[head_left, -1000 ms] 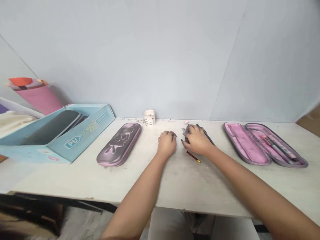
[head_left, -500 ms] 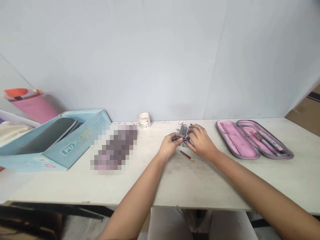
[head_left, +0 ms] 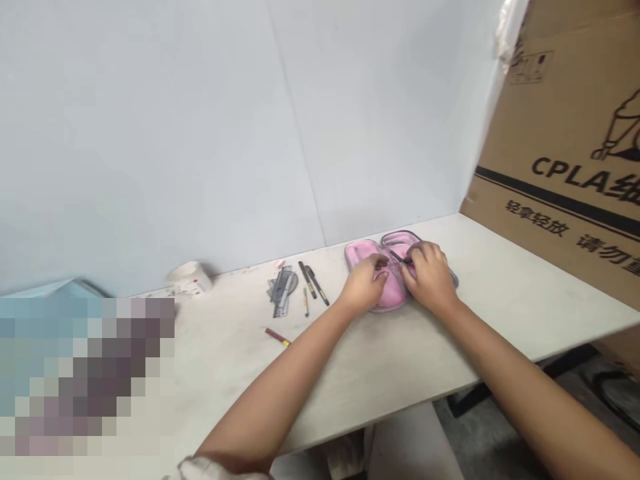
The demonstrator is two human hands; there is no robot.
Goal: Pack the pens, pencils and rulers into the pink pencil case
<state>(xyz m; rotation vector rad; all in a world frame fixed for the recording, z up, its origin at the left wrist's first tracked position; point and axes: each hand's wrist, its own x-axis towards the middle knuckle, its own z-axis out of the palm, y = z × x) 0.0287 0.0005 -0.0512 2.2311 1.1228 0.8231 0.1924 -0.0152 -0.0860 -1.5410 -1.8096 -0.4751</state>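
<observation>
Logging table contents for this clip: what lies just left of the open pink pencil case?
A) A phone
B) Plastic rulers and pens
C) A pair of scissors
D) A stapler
B: plastic rulers and pens lie on the table beside the open pink pencil case.
</observation>
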